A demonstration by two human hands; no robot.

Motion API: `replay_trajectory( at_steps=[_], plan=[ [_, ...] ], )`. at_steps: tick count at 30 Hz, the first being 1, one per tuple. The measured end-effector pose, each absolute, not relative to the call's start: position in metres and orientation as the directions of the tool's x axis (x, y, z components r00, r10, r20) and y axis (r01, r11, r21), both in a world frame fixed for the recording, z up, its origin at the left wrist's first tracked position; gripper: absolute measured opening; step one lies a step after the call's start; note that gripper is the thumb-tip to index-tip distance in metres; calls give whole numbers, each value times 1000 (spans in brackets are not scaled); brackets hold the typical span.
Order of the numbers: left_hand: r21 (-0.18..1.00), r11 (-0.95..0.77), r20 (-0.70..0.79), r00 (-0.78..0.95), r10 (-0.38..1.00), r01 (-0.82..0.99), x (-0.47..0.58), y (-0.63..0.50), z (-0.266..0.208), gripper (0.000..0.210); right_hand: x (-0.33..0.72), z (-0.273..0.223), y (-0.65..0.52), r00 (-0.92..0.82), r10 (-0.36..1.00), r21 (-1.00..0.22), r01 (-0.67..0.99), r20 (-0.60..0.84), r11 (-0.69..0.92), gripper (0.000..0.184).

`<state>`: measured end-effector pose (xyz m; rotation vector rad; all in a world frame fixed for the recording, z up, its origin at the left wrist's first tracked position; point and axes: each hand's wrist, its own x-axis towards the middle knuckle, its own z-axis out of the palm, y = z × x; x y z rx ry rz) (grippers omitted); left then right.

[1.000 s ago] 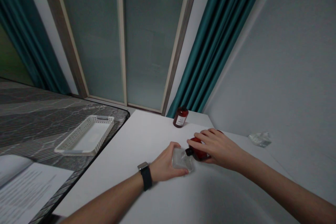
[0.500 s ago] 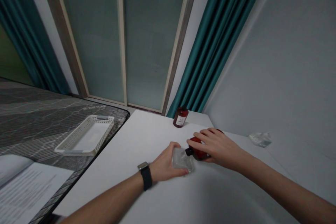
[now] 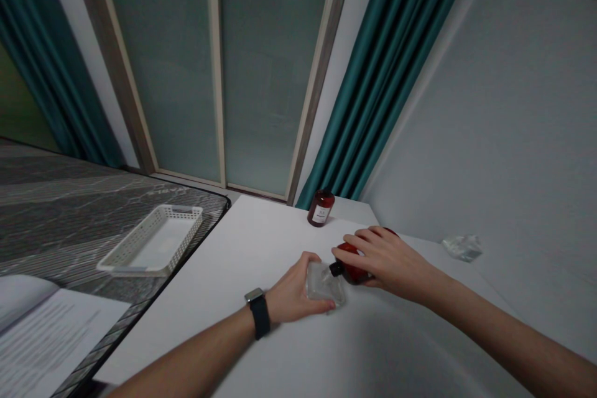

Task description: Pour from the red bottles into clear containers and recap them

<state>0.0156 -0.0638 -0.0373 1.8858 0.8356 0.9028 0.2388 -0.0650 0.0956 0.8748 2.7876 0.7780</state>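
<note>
My left hand point(image 3: 295, 292) is wrapped round a clear, square-sided container point(image 3: 324, 283), thumb along its near side and fingers at its far side. My right hand point(image 3: 380, 261) grips a reddish-brown bottle point(image 3: 351, 258) from above. That bottle lies tilted on its side, its black neck point(image 3: 336, 268) pointing left at the mouth of the clear container. Whether any liquid is flowing between them I cannot tell. Much of the held bottle is hidden under my right fingers. A second reddish-brown bottle point(image 3: 321, 208) with a white label stands upright farther back on the white table point(image 3: 242, 242).
A crumpled clear plastic wrapper point(image 3: 462, 247) lies at the table's right, by the wall. Left of the table, a white basket point(image 3: 106, 265) and an open book point(image 3: 60, 336) rest on a dark patterned surface. Green curtains point(image 3: 359, 106) and sliding glass doors stand behind.
</note>
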Motion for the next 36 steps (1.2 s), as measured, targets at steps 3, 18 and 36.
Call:
replay_trajectory(
  at_steps=[3, 18, 36],
  plan=[
    [892, -408, 264, 512, 818, 192, 16, -64, -37, 62, 239, 96, -65, -834, 550, 506, 496, 49, 706, 57],
    [900, -395, 250, 523, 815, 184, 16, -64, -36, 62, 239, 96, -64, -833, 553, 522, 488, 37, 700, 64],
    [895, -404, 258, 522, 813, 187, 16, -64, -37, 63, 236, 99, -65, -853, 520, 567, 453, 50, 688, 57]
  ],
)
